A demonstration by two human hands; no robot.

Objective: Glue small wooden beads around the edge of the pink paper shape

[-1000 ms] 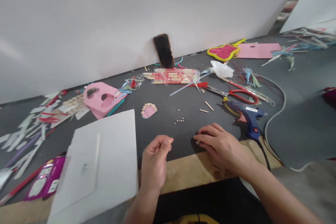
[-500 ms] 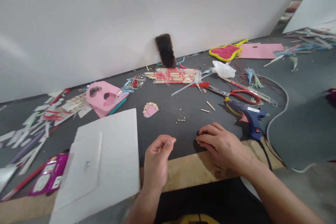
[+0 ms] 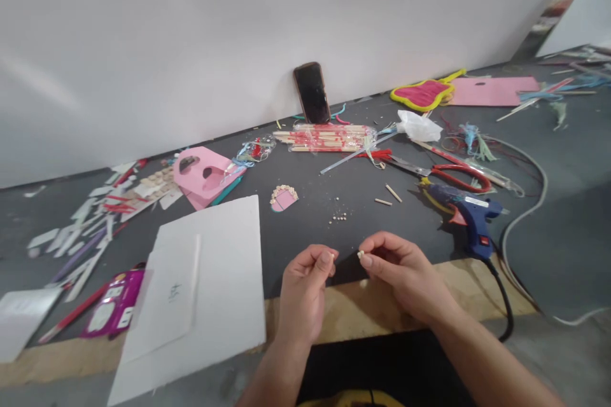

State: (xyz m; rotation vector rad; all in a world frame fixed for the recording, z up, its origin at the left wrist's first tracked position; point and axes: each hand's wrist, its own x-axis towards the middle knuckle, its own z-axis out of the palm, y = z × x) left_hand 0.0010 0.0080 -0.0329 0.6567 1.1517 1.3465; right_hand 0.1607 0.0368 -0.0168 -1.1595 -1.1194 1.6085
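Note:
My right hand (image 3: 401, 270) hovers just above the dark table, thumb and forefinger pinched on a tiny pale bead (image 3: 361, 255). My left hand (image 3: 305, 289) is raised beside it, fingers curled and thumb pressed to forefinger; what it pinches is too small to make out. A few loose beads (image 3: 339, 218) lie on the table just beyond both hands. A small pink piece edged with beads (image 3: 283, 197) sits further back left.
A white sheet (image 3: 210, 273) lies left of my hands. A blue glue gun (image 3: 470, 219) with its cable and red-handled scissors (image 3: 449, 172) are at right. A packet of sticks (image 3: 324, 138), a phone (image 3: 312, 92) against the wall, pink card shapes (image 3: 205, 175) and paper scraps lie around.
My right hand lifted off the table, bringing a bead up in a pinch, and moved toward the left hand. The view shifted slightly left.

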